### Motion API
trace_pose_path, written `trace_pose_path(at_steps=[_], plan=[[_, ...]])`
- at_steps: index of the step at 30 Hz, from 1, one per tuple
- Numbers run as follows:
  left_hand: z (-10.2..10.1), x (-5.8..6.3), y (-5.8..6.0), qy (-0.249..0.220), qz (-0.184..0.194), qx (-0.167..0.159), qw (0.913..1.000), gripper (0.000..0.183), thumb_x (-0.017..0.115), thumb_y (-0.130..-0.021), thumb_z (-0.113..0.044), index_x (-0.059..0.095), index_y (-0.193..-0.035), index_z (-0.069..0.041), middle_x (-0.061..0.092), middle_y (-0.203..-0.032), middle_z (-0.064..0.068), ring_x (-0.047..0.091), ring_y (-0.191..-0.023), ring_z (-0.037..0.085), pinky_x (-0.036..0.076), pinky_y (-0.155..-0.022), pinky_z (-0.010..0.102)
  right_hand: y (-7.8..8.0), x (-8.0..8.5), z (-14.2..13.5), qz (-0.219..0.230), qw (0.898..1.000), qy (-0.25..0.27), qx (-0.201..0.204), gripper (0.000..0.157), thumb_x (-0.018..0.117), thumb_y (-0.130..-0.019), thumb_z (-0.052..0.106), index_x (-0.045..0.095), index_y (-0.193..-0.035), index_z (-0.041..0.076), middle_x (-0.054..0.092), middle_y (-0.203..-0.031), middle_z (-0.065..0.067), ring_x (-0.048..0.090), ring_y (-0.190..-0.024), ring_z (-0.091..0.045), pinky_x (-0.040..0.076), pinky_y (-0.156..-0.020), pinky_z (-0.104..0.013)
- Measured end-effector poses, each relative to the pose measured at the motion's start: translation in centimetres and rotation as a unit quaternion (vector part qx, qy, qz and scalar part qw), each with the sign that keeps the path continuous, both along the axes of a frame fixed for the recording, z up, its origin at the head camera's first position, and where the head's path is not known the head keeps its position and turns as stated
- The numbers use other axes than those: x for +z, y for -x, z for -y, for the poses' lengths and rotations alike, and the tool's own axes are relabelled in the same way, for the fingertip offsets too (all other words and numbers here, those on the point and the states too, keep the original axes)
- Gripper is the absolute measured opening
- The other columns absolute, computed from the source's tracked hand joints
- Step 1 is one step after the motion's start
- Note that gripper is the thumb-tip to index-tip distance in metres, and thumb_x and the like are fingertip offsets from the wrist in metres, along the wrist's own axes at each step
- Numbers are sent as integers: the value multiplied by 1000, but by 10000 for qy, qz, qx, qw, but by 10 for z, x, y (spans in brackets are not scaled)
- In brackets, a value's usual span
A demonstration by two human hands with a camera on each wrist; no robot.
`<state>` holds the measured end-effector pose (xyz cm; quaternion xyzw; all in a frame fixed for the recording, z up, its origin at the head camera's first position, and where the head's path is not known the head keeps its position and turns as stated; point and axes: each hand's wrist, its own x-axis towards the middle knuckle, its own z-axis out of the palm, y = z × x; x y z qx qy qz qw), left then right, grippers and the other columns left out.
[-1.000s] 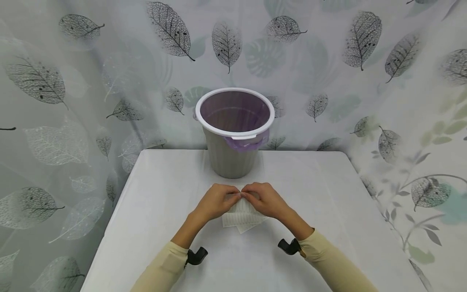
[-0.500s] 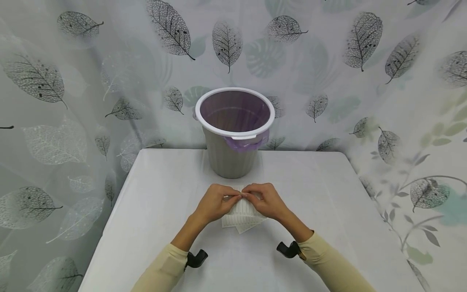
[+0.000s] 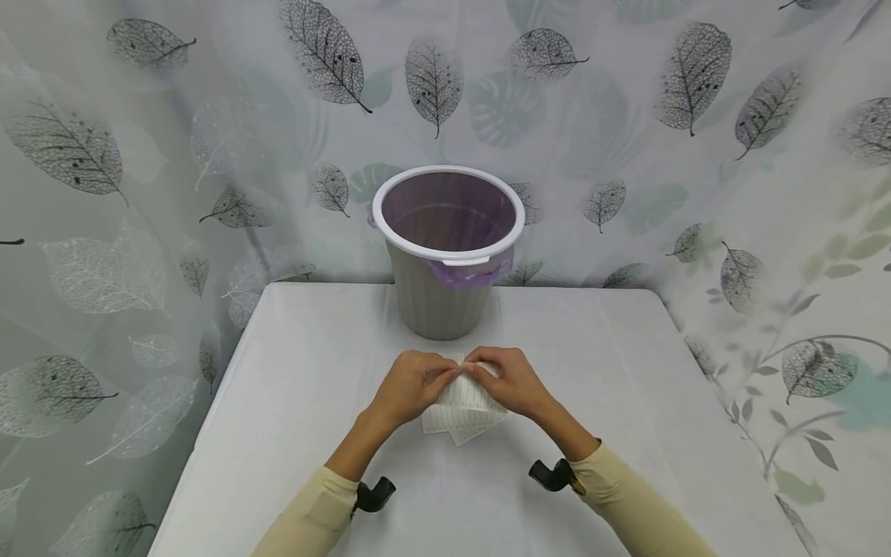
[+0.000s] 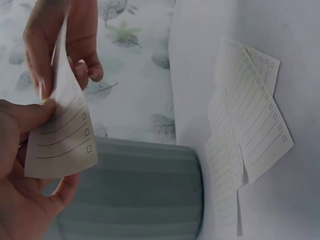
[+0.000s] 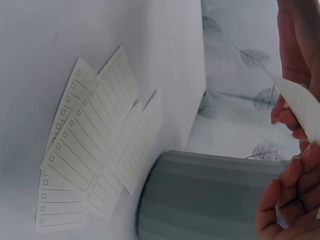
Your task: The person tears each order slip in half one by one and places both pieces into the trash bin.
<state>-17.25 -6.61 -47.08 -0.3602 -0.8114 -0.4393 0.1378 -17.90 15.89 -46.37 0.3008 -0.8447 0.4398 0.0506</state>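
White paper slip (image 4: 62, 137), lined and edged with small checkboxes. Hangs bent above the surface (image 3: 320, 333), pinched between thumb and fingers of both the left hand (image 3: 412, 387) and the right hand (image 3: 511, 383), with fingertips just beside each other. Beneath, lying on the surface, several similar slips (image 4: 260, 112) in an overlapping spread. Beyond, upright, a grey bin (image 3: 438, 305) with white rim (image 3: 378, 209) and purple liner (image 3: 480, 275) showing below it. Behind, a leaf-printed curtain (image 3: 557, 143).
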Motion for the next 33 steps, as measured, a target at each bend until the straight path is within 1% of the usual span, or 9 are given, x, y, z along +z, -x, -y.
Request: trace_pose_path(at_steps=[5, 8, 11, 15, 20, 24, 27, 31, 33], plan=[[6, 1, 0, 178, 332, 211, 9991, 5, 78, -94, -7, 81, -97, -5, 78, -95, 2, 74, -90, 16, 59, -80, 34, 0, 2, -4, 52, 9997, 23, -226, 8, 73, -99, 13, 79, -95, 11, 76, -92, 5, 67, -77, -9, 55, -70, -33], [8, 1, 1, 204, 475, 278, 9983, 5, 79, -94, -8, 81, -96, -4, 78, -94, 2, 74, -89, 16, 60, -79, 35, 0, 3, -5, 74, 9996, 49, -266, 8, 73, -99, 12, 79, -95, 12, 76, -92, 2, 66, -74, -9, 54, -68, -32], [10, 0, 1, 114, 455, 267, 9985, 7, 79, -94, -7, 82, -98, -1, 78, -95, 5, 75, -90, 18, 61, -78, 37, 1, 2, -4, 163, 9994, 92, -303, 7, 73, -99, 13, 79, -96, 11, 76, -93, 0, 65, -74, -9, 54, -68, -31], [10, -1, 1, -55, 402, 285, 9988, 9, 79, -93, -6, 82, -99, 1, 78, -96, 7, 76, -90, 20, 61, -77, 35, 2, 1, -2, 319, 9987, 179, -345, 7, 72, -100, 11, 79, -96, 10, 76, -94, 1, 65, -74, -10, 54, -68, -31], [11, -1, -1, -254, 494, 372, 9978, 8, 78, -93, -4, 82, -99, 0, 78, -98, 7, 76, -90, 19, 60, -77, 32, 3, 1, 0, 504, 9977, 304, -350, 10, 71, -101, 12, 78, -96, 7, 76, -94, -6, 65, -77, -14, 54, -71, -33], [11, -3, -2, -316, 498, 444, 9973, 8, 78, -93, -2, 82, -99, 0, 78, -98, 8, 76, -91, 20, 60, -78, 32, 3, 1, 1, 656, 9963, 459, -317, 16, 70, -102, 14, 78, -97, 2, 75, -94, -11, 66, -79, -17, 53, -73, -33], [11, -5, -2, -337, 448, 463, 9974, 8, 78, -92, -1, 82, -99, 1, 78, -99, 9, 76, -91, 21, 61, -78, 33, 3, 1, 2, 773, 9949, 562, -330, 18, 69, -102, 15, 78, -97, 1, 75, -94, -13, 66, -79, -19, 53, -73, -33], [11, -5, -2, -328, 385, 477, 9976, 9, 78, -92, 0, 82, -100, 2, 78, -99, 9, 76, -91, 22, 61, -78, 34, 4, 0, 4, 840, 9939, 602, -397, 16, 69, -102, 13, 77, -97, 0, 75, -94, -11, 65, -81, -18, 53, -76, -35], [11, -5, -2, -322, 358, 484, 9977, 9, 78, -92, 0, 82, -100, 3, 78, -99, 10, 76, -90, 22, 61, -78, 34, 0, 9, 6, 837, 9938, 594, -423, 14, 69, -101, 9, 77, -96, -1, 75, -93, -9, 65, -81, -18, 53, -76, -35]])
